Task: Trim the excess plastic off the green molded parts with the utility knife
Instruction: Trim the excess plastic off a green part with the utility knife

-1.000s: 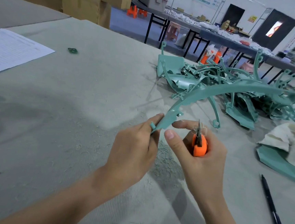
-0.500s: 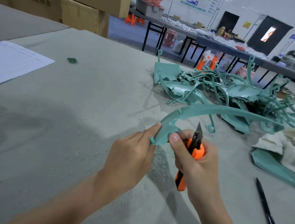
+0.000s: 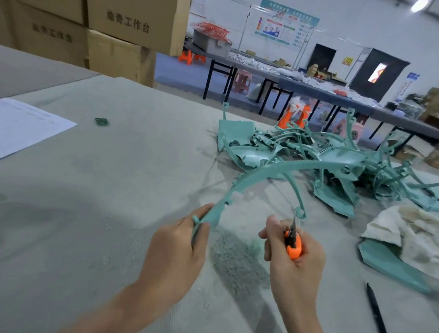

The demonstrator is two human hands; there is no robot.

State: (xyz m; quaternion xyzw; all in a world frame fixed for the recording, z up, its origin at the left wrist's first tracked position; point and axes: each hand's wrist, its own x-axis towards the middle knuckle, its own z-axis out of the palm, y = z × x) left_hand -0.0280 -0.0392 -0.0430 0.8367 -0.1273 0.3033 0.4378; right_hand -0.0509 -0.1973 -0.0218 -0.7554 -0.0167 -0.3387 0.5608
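Observation:
My left hand (image 3: 176, 250) grips the near end of a long curved green molded part (image 3: 268, 172), which arcs up and to the right above the table. My right hand (image 3: 293, 263) holds an orange utility knife (image 3: 293, 246) with its blade pointing up, a short way right of the part and apart from it. A pile of green shavings (image 3: 237, 258) lies on the grey cloth between my hands. More green molded parts (image 3: 327, 160) are heaped at the back right.
A white paper sheet (image 3: 12, 129) lies at the left, a small green scrap (image 3: 101, 121) beyond it. A crumpled cloth (image 3: 416, 236) rests on a flat green part at the right. A black pen (image 3: 382, 326) lies near the right edge. Cardboard boxes (image 3: 130, 17) stand behind.
My right hand has drawn the knife away from the part to the right. My left hand now holds the part alone, and the view has tilted up.

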